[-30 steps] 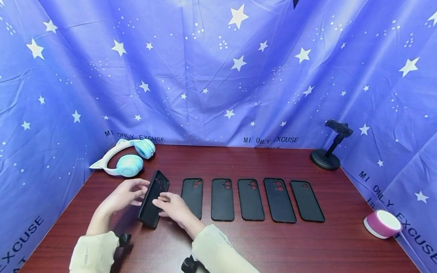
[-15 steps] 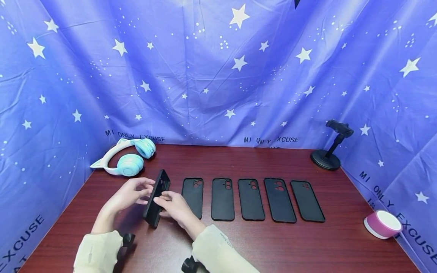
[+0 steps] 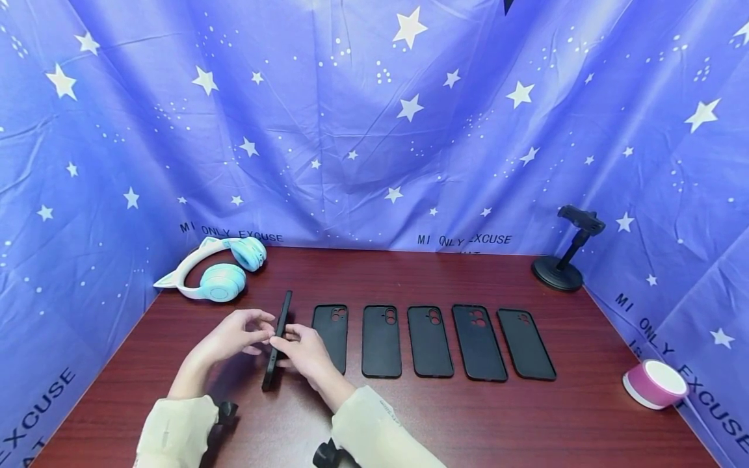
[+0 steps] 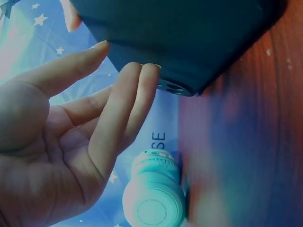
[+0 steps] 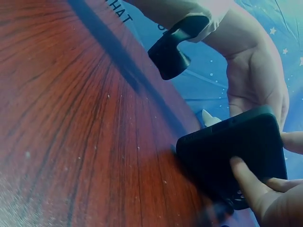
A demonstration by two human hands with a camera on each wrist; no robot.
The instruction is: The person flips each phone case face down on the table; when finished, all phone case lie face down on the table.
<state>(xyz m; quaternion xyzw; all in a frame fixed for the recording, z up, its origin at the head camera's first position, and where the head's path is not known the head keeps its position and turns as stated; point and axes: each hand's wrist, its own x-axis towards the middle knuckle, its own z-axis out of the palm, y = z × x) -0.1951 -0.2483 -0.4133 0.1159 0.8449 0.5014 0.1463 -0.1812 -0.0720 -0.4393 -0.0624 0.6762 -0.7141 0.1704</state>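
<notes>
A black phone case (image 3: 283,313) stands on its long edge on the table at the left, seen almost edge-on in the head view. My right hand (image 3: 310,354) grips it by its long side; in the right wrist view a finger of that hand lies against the face of the case (image 5: 213,161). On the other side is my left hand (image 3: 234,339), fingers loosely bent. In the left wrist view its fingertips (image 4: 150,71) meet or nearly meet the case's flat back (image 4: 180,38) near the camera holes.
Several more black phone cases (image 3: 381,344) lie in a row to the right, the nearest partly behind my right hand. Cat-ear headphones (image 3: 222,283) lie at the back left. A black phone stand (image 3: 558,273) is back right; a pink-and-white round object (image 3: 655,383) sits at the right edge.
The case has turned from tilted, with its inside showing, to nearly edge-on. My left hand has moved right along with it; my right hand has shifted slightly right, keeping its grip.
</notes>
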